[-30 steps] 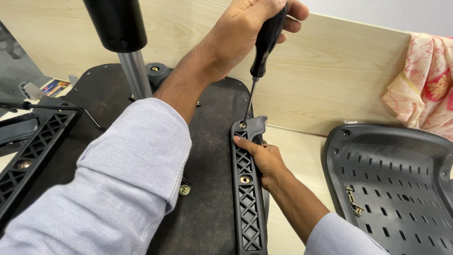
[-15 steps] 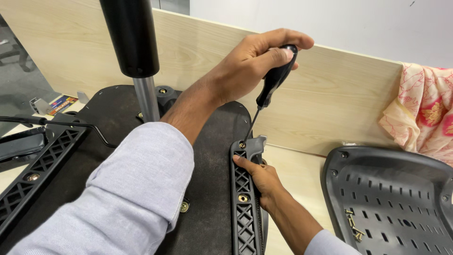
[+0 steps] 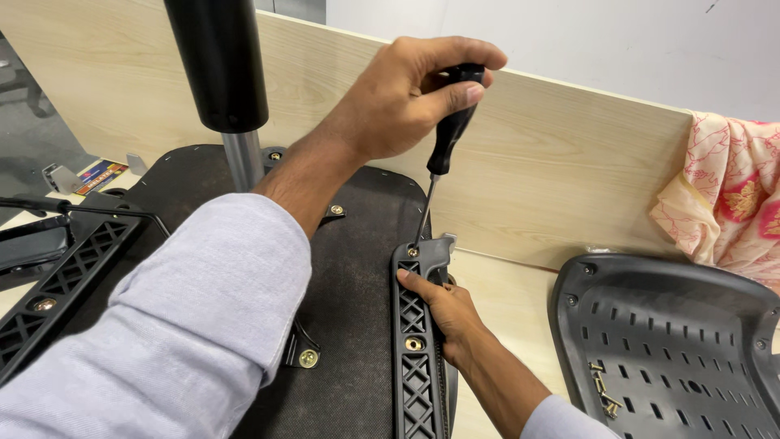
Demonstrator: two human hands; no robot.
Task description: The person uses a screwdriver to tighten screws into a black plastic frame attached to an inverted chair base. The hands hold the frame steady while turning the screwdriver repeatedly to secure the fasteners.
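Note:
My left hand (image 3: 406,97) reaches across from the lower left and grips the black handle of a screwdriver (image 3: 449,134). The tip sits on a brass screw at the top end of a black lattice armrest bracket (image 3: 414,382). My right hand (image 3: 443,305) comes in from the lower right and holds that bracket's upper end against the dark underside of a chair seat (image 3: 357,268), fingers wrapped over its edge. A second brass screw shows in the bracket just below my right hand.
A black gas cylinder (image 3: 218,65) rises from the seat at the upper left. Another lattice bracket (image 3: 65,276) lies on the seat's left side. A grey perforated backrest shell (image 3: 674,341) holding loose screws (image 3: 605,390) lies right. A pink cloth (image 3: 731,203) hangs over the wooden panel (image 3: 569,171).
The view has tilted, so my left hand and the screwdriver sit lower in frame. The tip stays on the same screw and my right hand keeps its hold on the bracket.

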